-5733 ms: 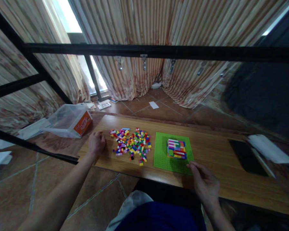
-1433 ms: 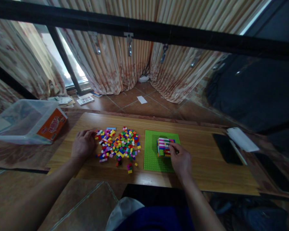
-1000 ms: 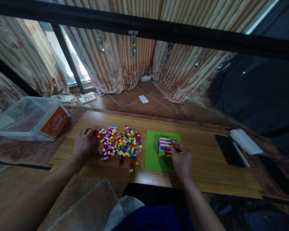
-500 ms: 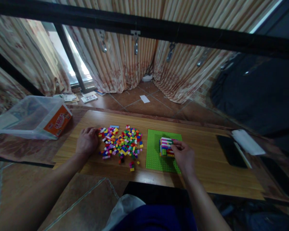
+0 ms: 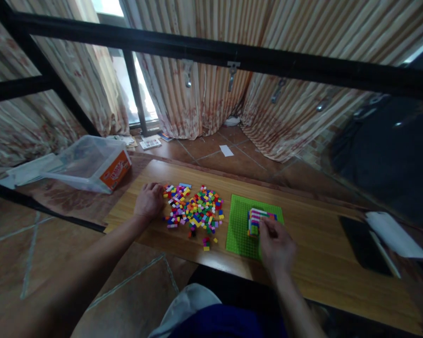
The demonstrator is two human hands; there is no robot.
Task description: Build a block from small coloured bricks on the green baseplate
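A green baseplate (image 5: 238, 225) lies on a low wooden table (image 5: 313, 263). On it stands a block of stacked coloured bricks (image 5: 255, 219). My right hand (image 5: 277, 246) lies over the near right side of that block, fingers curled against it. Left of the plate spreads a pile of loose small coloured bricks (image 5: 194, 211). My left hand (image 5: 148, 200) rests on the table at the pile's left edge, fingers loosely bent and touching the nearest bricks; whether it holds one is hidden.
A clear plastic tub with an orange label (image 5: 91, 164) lies on the floor to the left. A black phone (image 5: 364, 245) and a white paper (image 5: 395, 227) lie at the table's right end. A black metal frame (image 5: 232, 54) crosses overhead; curtains hang behind.
My right hand went from the baseplate's near corner onto the stacked block and has stayed on it. The left hand barely moved. The view swung slightly leftward.
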